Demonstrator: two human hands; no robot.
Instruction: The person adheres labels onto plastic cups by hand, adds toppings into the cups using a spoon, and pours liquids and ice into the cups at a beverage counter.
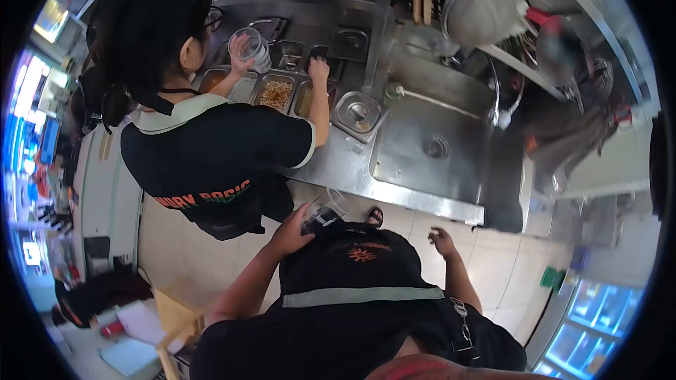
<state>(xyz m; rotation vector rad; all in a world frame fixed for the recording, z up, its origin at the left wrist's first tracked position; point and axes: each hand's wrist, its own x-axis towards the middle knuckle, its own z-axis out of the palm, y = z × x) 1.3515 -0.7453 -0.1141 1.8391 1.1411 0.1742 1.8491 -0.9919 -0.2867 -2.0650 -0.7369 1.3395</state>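
My left hand [291,232] is wrapped round a clear plastic cup [331,210], tilted in front of my black apron [352,253]. Dark contents or the apron behind show through its lower part; I cannot tell which. On the other side of my body, my right hand [442,242] hangs over the floor with its fingers apart and nothing in it. A co-worker at the counter holds clear cups [252,49] in one hand and reaches over the food trays [274,93] with the other.
A steel sink [436,146] lies ahead, its counter edge [422,202] just beyond my hands. A lidded steel container [358,114] stands left of it. The co-worker [204,148] stands close at the left. A large strainer [482,8] hangs above the sink.
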